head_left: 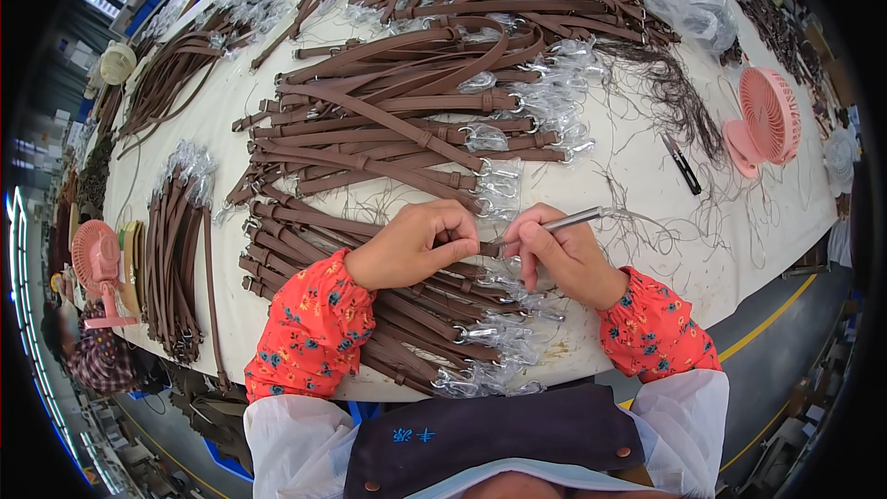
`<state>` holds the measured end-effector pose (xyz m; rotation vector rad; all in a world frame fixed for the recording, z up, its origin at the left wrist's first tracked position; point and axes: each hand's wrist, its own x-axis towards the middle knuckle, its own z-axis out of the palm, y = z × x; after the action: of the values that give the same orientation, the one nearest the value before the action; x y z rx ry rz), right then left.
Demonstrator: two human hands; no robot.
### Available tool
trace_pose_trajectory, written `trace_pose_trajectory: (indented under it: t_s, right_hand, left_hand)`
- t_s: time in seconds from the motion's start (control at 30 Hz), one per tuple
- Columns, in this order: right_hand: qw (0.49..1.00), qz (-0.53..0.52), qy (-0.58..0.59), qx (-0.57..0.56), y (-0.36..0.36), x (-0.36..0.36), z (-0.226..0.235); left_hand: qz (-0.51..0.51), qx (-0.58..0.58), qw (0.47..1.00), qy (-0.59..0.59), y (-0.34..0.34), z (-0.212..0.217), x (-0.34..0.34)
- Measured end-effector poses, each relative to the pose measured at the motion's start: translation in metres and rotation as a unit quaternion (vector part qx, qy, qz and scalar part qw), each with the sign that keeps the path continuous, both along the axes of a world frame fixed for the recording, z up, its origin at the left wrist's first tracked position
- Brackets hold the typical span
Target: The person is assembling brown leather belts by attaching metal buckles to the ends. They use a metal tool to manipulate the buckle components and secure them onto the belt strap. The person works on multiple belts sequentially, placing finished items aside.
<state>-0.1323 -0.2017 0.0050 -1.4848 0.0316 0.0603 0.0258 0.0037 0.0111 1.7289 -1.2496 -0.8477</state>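
My left hand (pixel 420 242) is closed, thumb and finger pinching the end of a brown strap (pixel 492 248) with a metal clasp area partly hidden by the fingers. Close beside it, my right hand (pixel 564 254) grips a slim silver metal tool (pixel 575 219) whose kind I cannot make out; its handle points right, and its working end is hidden near the strap. Beneath both hands lies a row of brown straps (pixel 397 328), their metal snap hooks wrapped in clear plastic (pixel 504 351). Floral red sleeves cover my forearms.
More brown straps (pixel 388 111) are heaped farther back, with another bundle (pixel 174 268) at the left. Dark loose threads (pixel 665 92) and black-handled thread snips (pixel 682 166) lie to the right. Pink fans (pixel 767 115) stand at both sides of the white table (pixel 739 249). A person (pixel 106 356) sits at far left.
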Motion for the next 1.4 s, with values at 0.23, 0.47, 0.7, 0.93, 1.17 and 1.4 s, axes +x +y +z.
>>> trace_pose_trajectory:
  t_s: [0.23, 0.47, 0.7, 0.93, 1.17, 1.4]
  right_hand:
    - [1.000, -0.002, -0.003, -0.015, -0.001, 0.001, 0.000]
    - [0.999, 0.018, 0.032, -0.038, -0.002, 0.002, 0.008]
    - [1.000, 0.003, 0.000, -0.021, -0.001, 0.001, 0.001]
    - [1.000, -0.012, -0.018, -0.005, -0.003, -0.002, 0.001]
    - [0.995, -0.067, -0.076, 0.016, -0.002, -0.002, -0.001]
    - [0.988, -0.103, -0.110, -0.016, -0.002, -0.002, -0.003]
  left_hand:
    - [-0.007, 0.017, 1.000, 0.007, -0.001, 0.002, -0.001]
    - [-0.006, 0.021, 1.000, 0.013, -0.001, 0.003, -0.001]
    - [-0.017, 0.012, 1.000, 0.017, -0.001, 0.002, 0.000]
    - [0.011, 0.040, 0.998, -0.043, 0.001, 0.011, -0.003]
    - [-0.063, 0.014, 0.996, -0.062, 0.004, 0.012, -0.004]
    - [0.105, -0.027, 0.924, -0.366, -0.001, 0.009, 0.000]
